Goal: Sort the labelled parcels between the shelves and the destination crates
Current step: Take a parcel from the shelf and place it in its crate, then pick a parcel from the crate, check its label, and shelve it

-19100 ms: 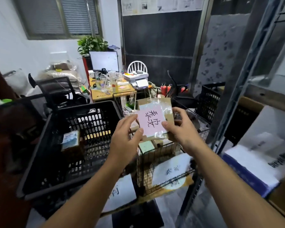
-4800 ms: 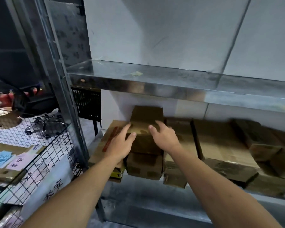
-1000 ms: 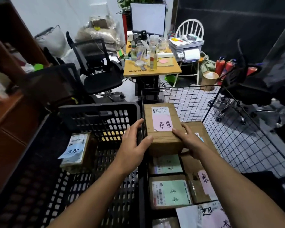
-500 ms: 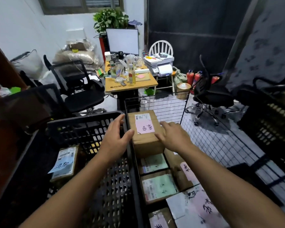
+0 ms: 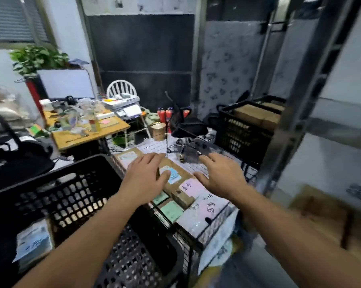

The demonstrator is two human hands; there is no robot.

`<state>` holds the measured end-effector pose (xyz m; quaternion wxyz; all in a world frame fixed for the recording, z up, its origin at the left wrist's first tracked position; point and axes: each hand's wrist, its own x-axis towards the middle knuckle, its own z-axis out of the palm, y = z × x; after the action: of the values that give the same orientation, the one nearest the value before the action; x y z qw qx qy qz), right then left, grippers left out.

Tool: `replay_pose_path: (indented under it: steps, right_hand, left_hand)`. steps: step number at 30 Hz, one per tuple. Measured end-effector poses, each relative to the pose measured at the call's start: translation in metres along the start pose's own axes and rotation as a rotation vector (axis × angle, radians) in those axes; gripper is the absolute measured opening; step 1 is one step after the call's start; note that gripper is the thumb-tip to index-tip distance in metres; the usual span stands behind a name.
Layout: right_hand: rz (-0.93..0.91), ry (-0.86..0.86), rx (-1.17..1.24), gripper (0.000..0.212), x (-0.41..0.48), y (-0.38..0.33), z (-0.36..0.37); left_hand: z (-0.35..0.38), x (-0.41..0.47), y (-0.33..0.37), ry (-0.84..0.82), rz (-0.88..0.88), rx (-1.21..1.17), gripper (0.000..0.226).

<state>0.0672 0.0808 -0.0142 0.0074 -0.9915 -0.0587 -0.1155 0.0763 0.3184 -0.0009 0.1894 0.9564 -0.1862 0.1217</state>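
The left hand (image 5: 146, 177) is spread flat with straight fingers, its thumb lying across the blue label of a brown box (image 5: 175, 171). Motion blur hides whether the palm presses on it. The right hand (image 5: 223, 175) hangs beside it, fingers splayed wide and holding nothing. The box lies on top of the load in the wire crate (image 5: 219, 214), among packets (image 5: 171, 210) with green and pink labels. A second box (image 5: 128, 155) sits at the crate's far end. Just left, touching the wire crate, is a black crate (image 5: 75, 194) with one white-labelled parcel (image 5: 34, 244) inside. At right stands the metal shelf (image 5: 285, 132), carrying blurred cartons (image 5: 321, 217). Behind, another black bin (image 5: 237, 132) holds cardboard boxes. A cluttered tabletop (image 5: 86, 135) stands further back on the left.
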Motion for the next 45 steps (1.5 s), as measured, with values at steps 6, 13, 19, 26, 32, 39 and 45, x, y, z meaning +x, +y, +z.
replay_pose_path:
  steps: [6, 13, 19, 26, 32, 39, 45]
  right_hand:
    - [0.298, -0.002, -0.047, 0.058, -0.144, 0.028, -0.029]
    - [0.631, -0.024, -0.084, 0.055, -0.294, 0.076, -0.057]
    - [0.848, 0.016, -0.083, 0.057, -0.388, 0.129, -0.083]
    - [0.952, -0.019, 0.007, 0.058, -0.468, 0.191, -0.093]
    - [0.985, 0.118, 0.323, 0.054, -0.494, 0.210, -0.063]
    - [1.021, 0.438, 0.668, 0.048, -0.494, 0.208, -0.050]
    - [1.100, 0.634, 0.912, 0.052, -0.484, 0.205, -0.056]
  left_hand:
    - [0.016, -0.037, 0.084, -0.078, 0.263, -0.078, 0.057]
    - [0.054, -0.074, 0.204, -0.196, 0.523, -0.254, 0.059]
    - [0.093, -0.103, 0.310, -0.284, 0.666, -0.320, 0.061]
    - [0.144, -0.140, 0.427, -0.418, 0.618, -0.471, 0.056]
    - [0.191, -0.172, 0.474, -0.516, 0.470, -0.475, 0.057]
    - [0.212, -0.179, 0.479, -0.583, 0.334, -0.584, 0.050]
    - [0.200, -0.192, 0.473, -0.443, 0.207, -1.019, 0.028]
